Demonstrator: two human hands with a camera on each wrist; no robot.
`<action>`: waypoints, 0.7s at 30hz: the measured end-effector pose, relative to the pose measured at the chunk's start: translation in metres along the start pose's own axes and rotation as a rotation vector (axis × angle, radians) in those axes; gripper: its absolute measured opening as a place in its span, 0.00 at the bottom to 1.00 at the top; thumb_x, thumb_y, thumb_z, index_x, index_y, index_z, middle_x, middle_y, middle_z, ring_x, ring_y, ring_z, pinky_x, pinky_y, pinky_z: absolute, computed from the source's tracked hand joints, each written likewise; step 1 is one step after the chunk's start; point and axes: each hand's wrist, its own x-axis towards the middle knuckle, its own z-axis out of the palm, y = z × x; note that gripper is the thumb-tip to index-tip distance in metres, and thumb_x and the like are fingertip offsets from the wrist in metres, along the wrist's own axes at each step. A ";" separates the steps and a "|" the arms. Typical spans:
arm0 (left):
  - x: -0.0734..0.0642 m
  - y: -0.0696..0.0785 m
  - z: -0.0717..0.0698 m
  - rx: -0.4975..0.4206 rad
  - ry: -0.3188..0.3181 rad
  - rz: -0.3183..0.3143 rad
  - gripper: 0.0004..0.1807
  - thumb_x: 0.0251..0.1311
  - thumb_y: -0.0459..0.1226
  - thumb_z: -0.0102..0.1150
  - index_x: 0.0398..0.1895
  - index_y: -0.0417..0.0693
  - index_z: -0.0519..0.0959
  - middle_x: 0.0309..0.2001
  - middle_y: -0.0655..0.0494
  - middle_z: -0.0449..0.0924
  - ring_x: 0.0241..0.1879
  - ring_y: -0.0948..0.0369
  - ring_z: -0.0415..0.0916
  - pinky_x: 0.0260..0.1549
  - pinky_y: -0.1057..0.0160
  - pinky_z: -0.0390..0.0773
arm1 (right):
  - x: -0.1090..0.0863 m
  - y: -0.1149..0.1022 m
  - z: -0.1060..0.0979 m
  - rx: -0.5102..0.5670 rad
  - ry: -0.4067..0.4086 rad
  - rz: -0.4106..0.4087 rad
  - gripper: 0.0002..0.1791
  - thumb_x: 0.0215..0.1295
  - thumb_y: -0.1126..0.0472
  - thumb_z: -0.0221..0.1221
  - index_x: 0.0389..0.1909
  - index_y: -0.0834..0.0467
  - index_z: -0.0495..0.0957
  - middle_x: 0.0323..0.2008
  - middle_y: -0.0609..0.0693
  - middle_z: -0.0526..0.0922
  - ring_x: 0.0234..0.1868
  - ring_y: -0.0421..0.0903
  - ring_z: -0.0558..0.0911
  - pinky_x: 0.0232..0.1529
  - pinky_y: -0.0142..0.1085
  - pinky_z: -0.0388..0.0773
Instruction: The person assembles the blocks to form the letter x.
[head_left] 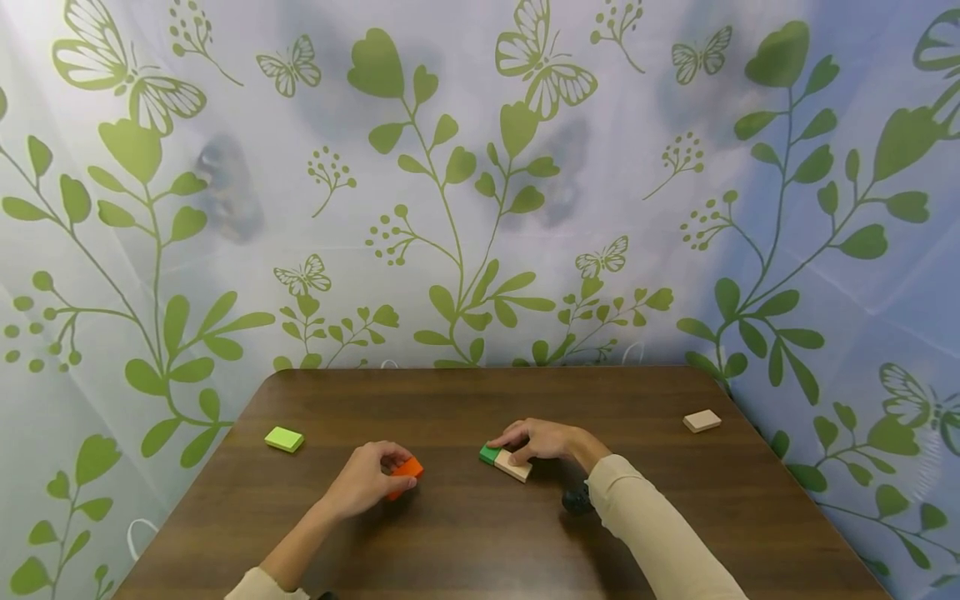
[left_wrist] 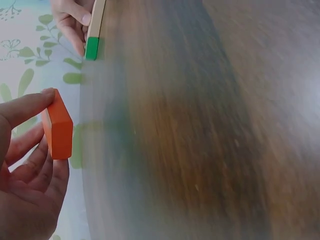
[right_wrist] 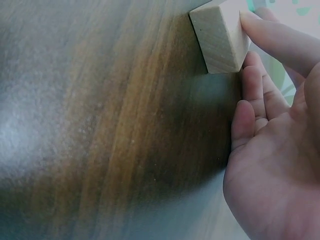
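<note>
Between thumb and fingers, my left hand [head_left: 362, 481] holds an orange rectangular block [head_left: 407, 477], seen end-on in the left wrist view. That block looks slightly raised off the table. To its right, a green block [head_left: 489, 454] and a plain wooden block [head_left: 514, 467] lie end to end in one line, seemingly touching. My right hand [head_left: 550, 439] grips the wooden block, with the thumb on its near side and a fingertip at the green block. The right wrist view shows the wooden block's bare end [right_wrist: 216, 39] and the thumb against it.
A lime-yellow block [head_left: 284, 439] lies at the table's left side. Another plain wooden block [head_left: 702, 421] lies near the right edge. The dark wood table [head_left: 465, 550] ends at a hanging with leaf and butterfly prints [head_left: 480, 183].
</note>
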 end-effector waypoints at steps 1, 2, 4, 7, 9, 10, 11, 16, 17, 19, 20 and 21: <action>0.001 0.001 0.001 -0.003 0.002 0.000 0.15 0.57 0.39 0.78 0.45 0.43 0.86 0.38 0.59 0.82 0.37 0.59 0.77 0.38 0.61 0.79 | 0.000 0.000 0.000 -0.001 0.000 -0.001 0.23 0.68 0.64 0.67 0.63 0.47 0.84 0.64 0.50 0.75 0.62 0.52 0.71 0.62 0.54 0.68; 0.003 0.001 0.002 -0.004 0.003 0.001 0.16 0.57 0.39 0.78 0.45 0.42 0.86 0.37 0.58 0.82 0.37 0.59 0.77 0.38 0.61 0.79 | 0.000 0.000 0.001 -0.002 0.000 -0.002 0.23 0.68 0.64 0.67 0.63 0.47 0.84 0.64 0.50 0.75 0.62 0.52 0.71 0.62 0.54 0.68; 0.005 0.002 0.005 -0.007 0.010 0.003 0.16 0.57 0.39 0.78 0.44 0.42 0.86 0.37 0.58 0.82 0.37 0.59 0.77 0.37 0.61 0.79 | -0.001 0.000 0.001 0.001 0.000 0.000 0.23 0.68 0.64 0.67 0.63 0.47 0.84 0.64 0.50 0.75 0.62 0.53 0.71 0.62 0.55 0.68; 0.008 0.004 0.010 -0.011 0.025 0.005 0.16 0.56 0.38 0.79 0.44 0.41 0.86 0.37 0.58 0.82 0.36 0.60 0.77 0.36 0.62 0.79 | -0.001 0.000 0.002 0.009 0.003 0.006 0.23 0.68 0.64 0.67 0.63 0.47 0.84 0.63 0.50 0.75 0.62 0.53 0.71 0.62 0.54 0.69; 0.011 0.006 0.014 -0.014 0.041 -0.004 0.15 0.55 0.38 0.79 0.43 0.42 0.86 0.37 0.58 0.82 0.36 0.60 0.77 0.37 0.61 0.79 | -0.001 0.000 0.002 0.008 0.008 0.010 0.23 0.68 0.64 0.68 0.63 0.47 0.84 0.63 0.50 0.75 0.62 0.53 0.71 0.62 0.54 0.68; 0.012 0.006 0.016 -0.014 0.049 -0.010 0.15 0.55 0.38 0.79 0.43 0.42 0.86 0.37 0.57 0.82 0.36 0.60 0.77 0.36 0.61 0.78 | -0.001 0.000 0.002 0.010 0.009 0.010 0.23 0.68 0.64 0.67 0.63 0.47 0.84 0.63 0.50 0.75 0.62 0.53 0.71 0.62 0.54 0.69; 0.014 0.008 0.019 -0.013 0.054 -0.013 0.16 0.54 0.37 0.80 0.43 0.41 0.86 0.37 0.57 0.82 0.36 0.60 0.77 0.37 0.61 0.78 | -0.001 -0.001 0.002 0.009 0.010 0.010 0.23 0.68 0.64 0.67 0.63 0.47 0.84 0.62 0.50 0.75 0.62 0.53 0.71 0.62 0.54 0.68; 0.021 0.010 0.032 -0.006 0.058 -0.016 0.16 0.54 0.37 0.80 0.42 0.40 0.85 0.36 0.56 0.82 0.34 0.60 0.76 0.36 0.61 0.79 | -0.001 -0.002 0.002 0.005 0.010 0.010 0.23 0.68 0.64 0.67 0.63 0.48 0.84 0.63 0.50 0.75 0.63 0.54 0.71 0.63 0.55 0.67; 0.023 0.011 0.035 -0.003 0.058 -0.012 0.16 0.54 0.36 0.80 0.42 0.39 0.85 0.36 0.56 0.82 0.34 0.60 0.76 0.36 0.61 0.79 | -0.001 -0.003 0.002 0.002 0.010 0.011 0.23 0.68 0.64 0.67 0.63 0.47 0.84 0.63 0.50 0.75 0.63 0.54 0.71 0.64 0.56 0.67; 0.026 0.013 0.041 0.001 0.054 -0.007 0.16 0.54 0.36 0.80 0.42 0.40 0.86 0.36 0.56 0.82 0.34 0.60 0.76 0.35 0.61 0.78 | -0.002 -0.003 0.002 -0.002 0.010 0.011 0.23 0.68 0.64 0.67 0.63 0.47 0.84 0.63 0.50 0.75 0.63 0.54 0.71 0.64 0.56 0.66; 0.028 0.014 0.045 0.002 0.051 -0.006 0.16 0.54 0.36 0.80 0.42 0.40 0.86 0.36 0.56 0.82 0.34 0.60 0.76 0.35 0.61 0.78 | -0.002 -0.003 0.002 -0.005 0.010 0.012 0.23 0.68 0.63 0.68 0.63 0.47 0.84 0.63 0.50 0.75 0.63 0.54 0.71 0.64 0.57 0.66; 0.029 0.015 0.048 0.003 0.046 -0.005 0.15 0.54 0.36 0.79 0.42 0.40 0.86 0.36 0.56 0.82 0.34 0.60 0.75 0.35 0.61 0.78 | -0.002 -0.003 0.002 -0.007 0.009 0.013 0.23 0.68 0.63 0.68 0.63 0.47 0.84 0.63 0.50 0.75 0.63 0.54 0.71 0.64 0.57 0.66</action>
